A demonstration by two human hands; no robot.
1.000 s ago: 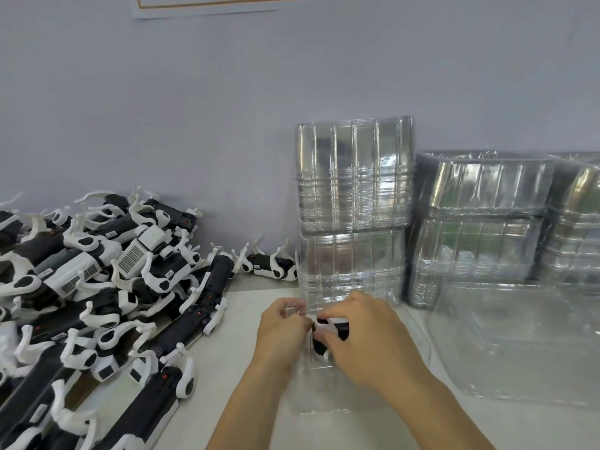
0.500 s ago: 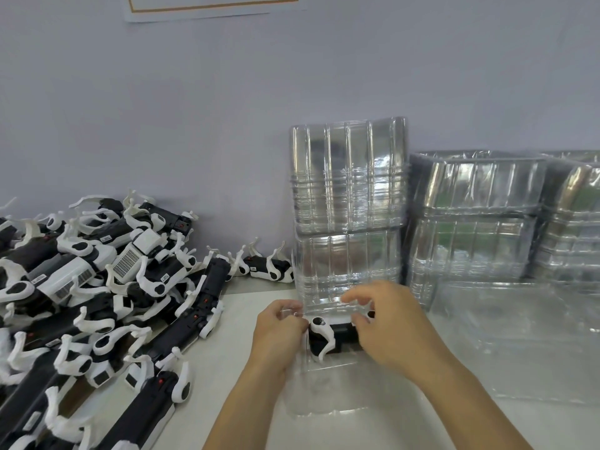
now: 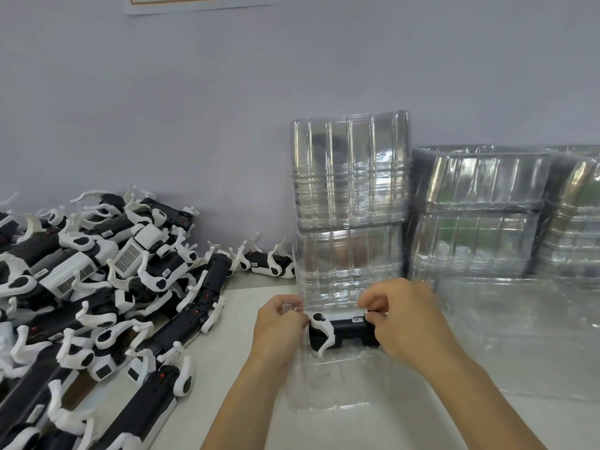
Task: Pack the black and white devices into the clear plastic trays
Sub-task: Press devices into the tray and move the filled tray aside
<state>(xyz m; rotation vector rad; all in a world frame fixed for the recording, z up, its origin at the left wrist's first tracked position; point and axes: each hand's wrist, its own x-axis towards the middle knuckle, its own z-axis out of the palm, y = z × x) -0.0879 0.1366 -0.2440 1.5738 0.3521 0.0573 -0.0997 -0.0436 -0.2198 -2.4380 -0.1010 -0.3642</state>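
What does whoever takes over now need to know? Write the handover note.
Left hand grips the far left edge of the clear tray lying flat on the table.
Right hand holds the right end of one black and white device, setting it across the tray's far end.
Done: none visibly seated yet.
Left: seat this one, then pack the pile of devices on the left. Stacks of empty trays stand behind.

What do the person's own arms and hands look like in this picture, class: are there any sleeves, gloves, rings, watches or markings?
Both arms enter from the bottom edge and are bare as far as the frame shows: no sleeves in view. The left hand and right hand wear no gloves. No ring, watch, bracelet or marking shows on either forearm or hand. Any clothing above the forearms lies outside the picture.
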